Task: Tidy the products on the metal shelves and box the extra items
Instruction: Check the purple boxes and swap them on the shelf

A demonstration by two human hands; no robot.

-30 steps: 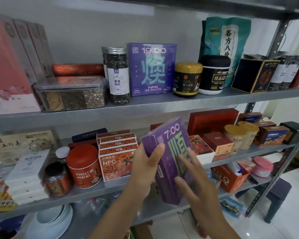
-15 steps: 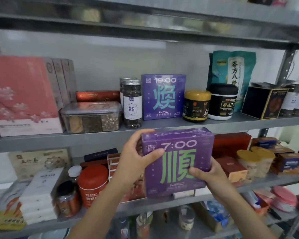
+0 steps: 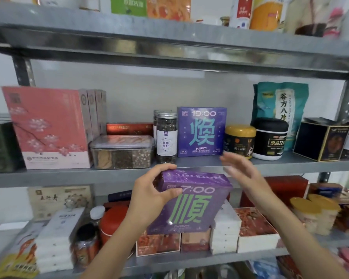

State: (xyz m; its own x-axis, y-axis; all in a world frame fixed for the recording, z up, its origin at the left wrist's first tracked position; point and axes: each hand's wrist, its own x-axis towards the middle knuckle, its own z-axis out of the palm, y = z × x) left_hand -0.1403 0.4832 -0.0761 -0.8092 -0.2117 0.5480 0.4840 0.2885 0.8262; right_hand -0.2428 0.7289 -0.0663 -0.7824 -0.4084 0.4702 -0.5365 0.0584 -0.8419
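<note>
A left hand [image 3: 151,196] grips the upper-left corner of a purple 7:00 box [image 3: 191,208], while the right hand [image 3: 242,174], fingers spread, hovers free at its one o'clock; a 19:00 box [image 3: 201,131] stands at twelve o'clock on the metal shelf [image 3: 69,176].

The left hand [image 3: 152,198] grips the purple 7:00 box [image 3: 191,208] at its upper left corner, thumb on the front, fingers curled over the top. The right hand [image 3: 240,172] hovers just above the box's right corner, fingers spread, blurred. Both forearms reach up from below.
</note>
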